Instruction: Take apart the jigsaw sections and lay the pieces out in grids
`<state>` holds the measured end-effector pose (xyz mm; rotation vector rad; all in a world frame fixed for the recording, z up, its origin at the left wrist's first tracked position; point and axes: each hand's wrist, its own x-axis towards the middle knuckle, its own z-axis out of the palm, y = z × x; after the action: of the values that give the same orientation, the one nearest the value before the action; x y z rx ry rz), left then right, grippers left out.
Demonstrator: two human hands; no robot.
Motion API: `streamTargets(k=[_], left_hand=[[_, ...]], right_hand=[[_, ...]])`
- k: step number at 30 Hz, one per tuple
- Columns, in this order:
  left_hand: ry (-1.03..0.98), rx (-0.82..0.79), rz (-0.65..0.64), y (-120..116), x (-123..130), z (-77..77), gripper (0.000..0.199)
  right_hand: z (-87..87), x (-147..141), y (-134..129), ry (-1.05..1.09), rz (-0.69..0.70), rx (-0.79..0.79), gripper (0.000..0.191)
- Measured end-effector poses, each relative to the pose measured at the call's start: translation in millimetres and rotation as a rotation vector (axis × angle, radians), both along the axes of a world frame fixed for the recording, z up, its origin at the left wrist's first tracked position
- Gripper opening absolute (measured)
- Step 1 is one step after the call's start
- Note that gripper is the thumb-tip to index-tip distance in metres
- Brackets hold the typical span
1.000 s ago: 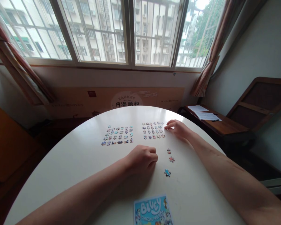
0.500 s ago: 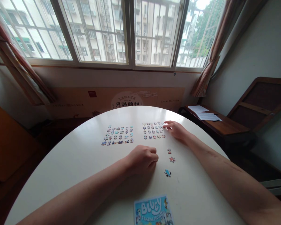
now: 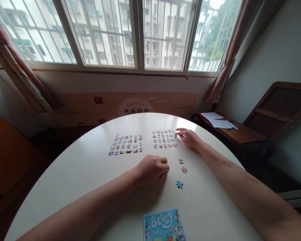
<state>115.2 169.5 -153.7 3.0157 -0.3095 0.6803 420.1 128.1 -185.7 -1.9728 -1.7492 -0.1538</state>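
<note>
My left hand (image 3: 154, 170) rests curled on the white round table (image 3: 65, 187), and whatever its fingers may hold is hidden. My right hand (image 3: 187, 137) has its fingers stretched out, touching the right edge of the right group of puzzle pieces (image 3: 163, 136). Another group of small puzzle pieces (image 3: 124, 146) lies in rows to the left. Between my forearms are a small two-part piece (image 3: 181, 161), a reddish piece (image 3: 184, 170) and a blue piece (image 3: 179, 184). Nearest me lies a blue card (image 3: 164, 224) reading "Bluey".
Beyond the table's far edge is a printed cardboard panel (image 3: 90, 107) under the window. At the right, a wooden chair or bench (image 3: 251, 132) carries white papers (image 3: 223, 124) and a pen (image 3: 231, 129). Curtains (image 3: 22, 73) hang at the sides.
</note>
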Motion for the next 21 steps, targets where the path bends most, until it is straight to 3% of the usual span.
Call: streamTargets(k=[5,15,21], left_hand=[[0.004,0.001,0.002,0,0,-0.2,0.024],[0.008,-0.009,0.004,0,0,0.2,0.024],[0.025,-0.003,0.007,0,0,-0.5,0.025]], right_hand=[[-1.5,2,1,0.004,-0.044,0.01,0.038],[-3.5,4,3,0.016,0.002,-0.016,0.032],[8.7,-3,-2,0.034,-0.056,0.002,0.037]])
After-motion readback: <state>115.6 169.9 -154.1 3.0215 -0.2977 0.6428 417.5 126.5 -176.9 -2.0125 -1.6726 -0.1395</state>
